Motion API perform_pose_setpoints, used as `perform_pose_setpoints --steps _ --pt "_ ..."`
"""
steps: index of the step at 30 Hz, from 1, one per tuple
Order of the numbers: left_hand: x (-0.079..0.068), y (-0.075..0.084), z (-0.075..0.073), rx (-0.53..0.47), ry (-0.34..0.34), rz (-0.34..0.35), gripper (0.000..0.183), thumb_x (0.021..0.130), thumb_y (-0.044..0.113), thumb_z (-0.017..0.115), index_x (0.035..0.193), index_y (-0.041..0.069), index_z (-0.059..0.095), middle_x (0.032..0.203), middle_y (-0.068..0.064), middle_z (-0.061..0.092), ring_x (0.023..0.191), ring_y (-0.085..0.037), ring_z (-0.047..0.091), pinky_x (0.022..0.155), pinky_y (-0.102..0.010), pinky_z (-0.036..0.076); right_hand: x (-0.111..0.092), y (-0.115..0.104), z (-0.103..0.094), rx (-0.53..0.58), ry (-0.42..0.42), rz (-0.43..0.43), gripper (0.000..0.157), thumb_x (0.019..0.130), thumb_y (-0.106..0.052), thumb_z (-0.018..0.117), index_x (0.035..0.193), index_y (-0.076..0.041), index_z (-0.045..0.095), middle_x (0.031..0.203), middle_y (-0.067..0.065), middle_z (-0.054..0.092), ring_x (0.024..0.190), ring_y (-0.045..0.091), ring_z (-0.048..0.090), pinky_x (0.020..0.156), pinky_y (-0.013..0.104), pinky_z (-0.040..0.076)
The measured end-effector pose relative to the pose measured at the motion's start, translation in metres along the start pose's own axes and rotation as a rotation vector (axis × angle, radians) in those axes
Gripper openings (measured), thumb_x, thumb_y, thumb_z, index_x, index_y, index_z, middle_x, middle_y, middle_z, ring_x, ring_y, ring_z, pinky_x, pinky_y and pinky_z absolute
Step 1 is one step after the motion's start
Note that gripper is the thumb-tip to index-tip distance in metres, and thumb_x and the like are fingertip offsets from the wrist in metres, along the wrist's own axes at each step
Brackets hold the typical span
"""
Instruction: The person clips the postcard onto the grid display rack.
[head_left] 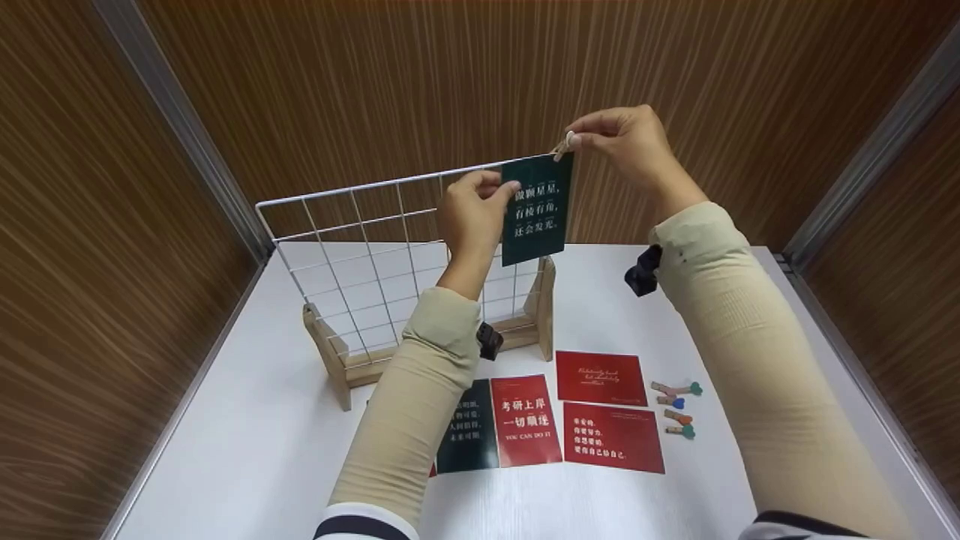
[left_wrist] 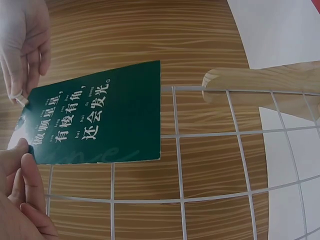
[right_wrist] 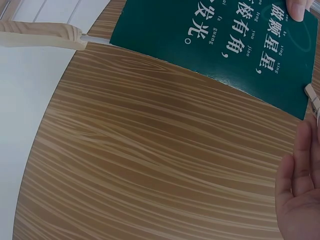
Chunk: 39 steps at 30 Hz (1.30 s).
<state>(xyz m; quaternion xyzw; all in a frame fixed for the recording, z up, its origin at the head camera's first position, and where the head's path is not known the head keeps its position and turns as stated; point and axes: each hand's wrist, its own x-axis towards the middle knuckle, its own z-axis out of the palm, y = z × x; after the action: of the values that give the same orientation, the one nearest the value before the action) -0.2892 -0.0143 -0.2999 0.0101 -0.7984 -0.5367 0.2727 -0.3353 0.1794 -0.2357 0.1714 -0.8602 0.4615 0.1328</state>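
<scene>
wood-grain walls on the back and both sides. white table below them.

wire grid rack stands on the table, white wire in a wooden base, its right end behind the hands' work.

beige sleeves on both forearms, cuffs turned back at the wrists.

left hand: thumb and fingers clamped on the left edge of the green card, just below its top left corner. right hand: fingertips together on a wooden clothespin at the card's top right corner.

card position: upright, white lettering facing the head camera, in front of the grid's upper right part, well above the table. clothespin nose sits on the card corner — can't tell if it also bites the top wire.

on the table, in front of the rack: dark green card, partly behind the left sleeve; upright red card next to it; then two sideways red cards, one above the other.

smallest: spare clothespins right of those cards — short column, green, blue and orange ends.
</scene>
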Motion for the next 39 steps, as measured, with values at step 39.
perform_pose_setpoints --steps 39 --pt "-0.002 -0.002 0.003 -0.047 0.013 0.027 0.017 0.083 0.022 0.076 0.094 0.010 0.072 0.082 0.002 0.070 0.065 -0.006 0.062 0.060 -0.020 0.048 -0.004 0.011 0.013 0.052 -0.049 -0.061 0.028 0.092 -0.013 0.063 0.120 -0.008 0.065 0.103 0.007 0.063 0.090 0.017 0.061 0.090 0.030 0.048"
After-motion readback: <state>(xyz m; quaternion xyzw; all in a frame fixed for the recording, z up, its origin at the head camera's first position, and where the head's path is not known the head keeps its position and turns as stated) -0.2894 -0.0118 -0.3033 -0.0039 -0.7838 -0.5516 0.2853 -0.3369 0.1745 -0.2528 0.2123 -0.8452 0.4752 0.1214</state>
